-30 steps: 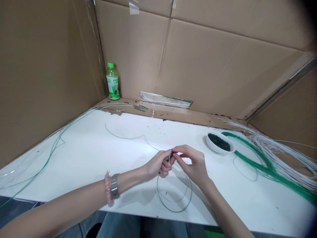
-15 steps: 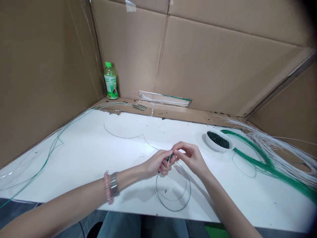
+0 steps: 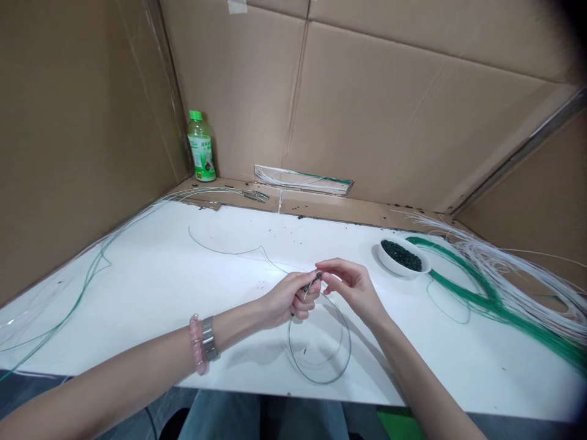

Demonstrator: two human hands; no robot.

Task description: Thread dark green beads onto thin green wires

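Observation:
My left hand (image 3: 298,298) is closed around a short dark-green beaded wire (image 3: 313,282), its thumb on top. A pale wire end sticks out beside the thumb. With thumb and forefinger, my right hand (image 3: 351,286) pinches at the top end of the beaded piece, touching my left fingertips; its other fingers are loosely curled. Exactly what lies between the right fingertips is too small to make out. From my left hand a thin green wire loop (image 3: 349,348) hangs down over the white table (image 3: 220,269), and another thin wire (image 3: 232,252) runs off to the back left.
On the right, a white bowl (image 3: 381,259) of dark-green beads stands beside bundles of green wire (image 3: 481,299) and white wire (image 3: 518,269). Beaded wires (image 3: 254,195) lie at the back left near a green bottle (image 3: 200,150). Cardboard walls (image 3: 389,110) enclose the table.
The right forefinger and thumb have shifted slightly at the beaded end, and the pale wire end now slants differently. The left hand keeps its hold. The whole view has shifted a little.

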